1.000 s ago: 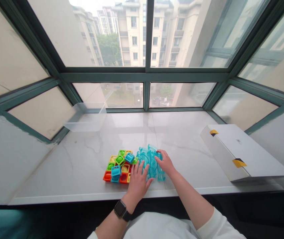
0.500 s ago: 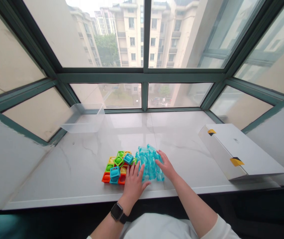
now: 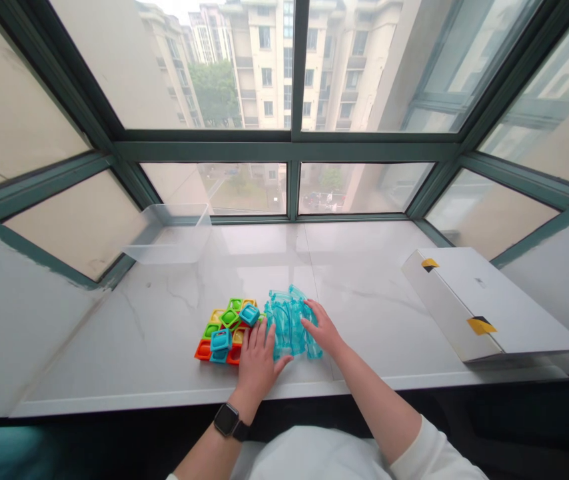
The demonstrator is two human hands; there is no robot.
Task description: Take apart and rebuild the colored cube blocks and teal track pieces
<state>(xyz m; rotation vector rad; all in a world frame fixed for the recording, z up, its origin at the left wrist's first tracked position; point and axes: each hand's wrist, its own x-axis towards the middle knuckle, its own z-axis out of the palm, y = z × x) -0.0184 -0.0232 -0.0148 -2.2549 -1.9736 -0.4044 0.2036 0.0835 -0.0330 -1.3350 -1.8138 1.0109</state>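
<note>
A cluster of square, frame-like plastic pieces (image 3: 212,331) in red, green, yellow and blue lies on the sill, a few stacked on top. Its right side meets my left hand (image 3: 257,357), whose fingers are spread and rest against the pieces; the fingers partly cover some of them. Just right of the cluster is a bunch of translucent turquoise small bottle-like pieces (image 3: 288,327), lying side by side. My right hand (image 3: 325,331) touches the right edge of this bunch with fingers apart. Neither hand grasps anything.
A clear plastic bin (image 3: 174,253) stands at the back left by the window frame. On the right lies a white box (image 3: 494,300) with yellow and black tabs. Both rest on the white marbled sill (image 3: 374,300), whose front edge runs before my body.
Both hands have slid a little to the left, and the coloured pieces and turquoise bunch have shifted left with them. The view has also moved slightly.
</note>
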